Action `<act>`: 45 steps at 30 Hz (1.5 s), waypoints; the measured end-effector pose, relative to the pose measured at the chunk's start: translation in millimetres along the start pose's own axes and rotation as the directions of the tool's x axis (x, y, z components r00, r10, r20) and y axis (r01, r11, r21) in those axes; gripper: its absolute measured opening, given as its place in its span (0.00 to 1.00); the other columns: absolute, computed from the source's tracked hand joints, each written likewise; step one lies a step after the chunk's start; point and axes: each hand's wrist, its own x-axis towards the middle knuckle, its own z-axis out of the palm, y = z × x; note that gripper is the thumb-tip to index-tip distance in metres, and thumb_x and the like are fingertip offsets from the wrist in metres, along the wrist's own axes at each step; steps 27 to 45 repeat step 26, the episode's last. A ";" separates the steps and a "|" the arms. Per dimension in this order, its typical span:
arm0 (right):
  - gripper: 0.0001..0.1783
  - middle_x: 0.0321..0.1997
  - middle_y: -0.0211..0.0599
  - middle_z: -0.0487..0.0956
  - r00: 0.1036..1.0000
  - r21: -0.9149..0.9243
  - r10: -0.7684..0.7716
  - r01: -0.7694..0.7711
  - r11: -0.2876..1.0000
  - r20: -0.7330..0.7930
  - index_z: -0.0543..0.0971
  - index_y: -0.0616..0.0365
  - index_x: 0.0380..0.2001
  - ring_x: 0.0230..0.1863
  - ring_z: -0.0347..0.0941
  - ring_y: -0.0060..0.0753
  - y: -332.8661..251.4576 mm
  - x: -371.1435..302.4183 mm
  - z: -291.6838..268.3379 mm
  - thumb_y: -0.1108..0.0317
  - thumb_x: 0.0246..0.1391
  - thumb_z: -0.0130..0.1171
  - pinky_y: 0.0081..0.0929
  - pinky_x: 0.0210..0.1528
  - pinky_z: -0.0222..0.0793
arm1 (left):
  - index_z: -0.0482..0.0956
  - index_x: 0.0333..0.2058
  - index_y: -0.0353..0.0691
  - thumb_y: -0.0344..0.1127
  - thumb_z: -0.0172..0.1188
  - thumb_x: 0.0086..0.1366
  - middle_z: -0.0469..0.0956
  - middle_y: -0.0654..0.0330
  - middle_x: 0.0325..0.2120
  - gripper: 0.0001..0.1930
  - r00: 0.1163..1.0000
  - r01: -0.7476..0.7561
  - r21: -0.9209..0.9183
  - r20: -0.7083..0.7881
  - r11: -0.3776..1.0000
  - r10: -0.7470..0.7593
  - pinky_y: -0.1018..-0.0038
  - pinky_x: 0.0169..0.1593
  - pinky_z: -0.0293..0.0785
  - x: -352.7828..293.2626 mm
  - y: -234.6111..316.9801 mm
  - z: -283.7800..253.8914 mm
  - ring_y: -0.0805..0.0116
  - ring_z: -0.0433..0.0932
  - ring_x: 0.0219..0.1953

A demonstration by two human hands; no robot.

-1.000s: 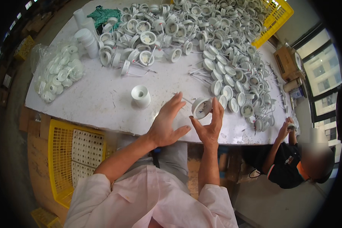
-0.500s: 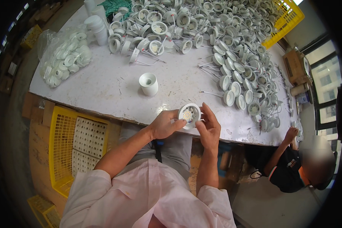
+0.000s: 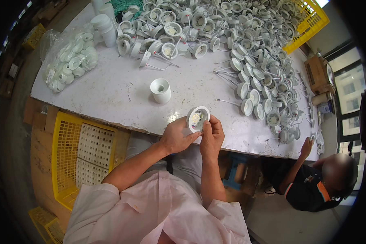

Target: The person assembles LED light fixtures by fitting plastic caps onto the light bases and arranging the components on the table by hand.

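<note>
Just over the table's front edge, a round white LED downlight housing [image 3: 197, 119] is held tilted with its open face showing. Inside it is a small board with yellowish LED dots. My left hand [image 3: 176, 136] grips its left side and lower rim, the thumb near the bottom edge. Closed on the right side is my right hand [image 3: 212, 137], its thumb against the rim at the lower right. A white hollow cylindrical cup [image 3: 160, 92] stands upright on the table beyond my left hand, apart from both hands.
Many white lamp housings with wires [image 3: 248, 73] cover the table's far and right parts. A clear bag of white rings [image 3: 74, 63] and stacked white cups [image 3: 104, 29] are at far left. Yellow crates [image 3: 65, 162] stand below left. A co-worker [image 3: 309, 183] sits at right.
My right hand has moved in and left, its thumb now on the housing's rim. The housing has shifted slightly up and left, tilting. The co-worker has moved a little.
</note>
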 end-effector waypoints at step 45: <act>0.23 0.45 0.40 0.78 0.828 -0.421 -0.322 0.522 0.742 0.460 0.77 0.60 0.48 0.46 0.75 0.35 4.0 61.3 63.2 0.70 0.47 0.67 0.28 0.43 0.72 | 0.65 0.57 0.34 0.33 0.57 0.66 0.76 0.54 0.45 0.23 0.815 0.532 -0.605 0.175 0.592 -0.552 0.84 0.39 0.78 -70.7 -47.4 -70.1 0.68 0.80 0.44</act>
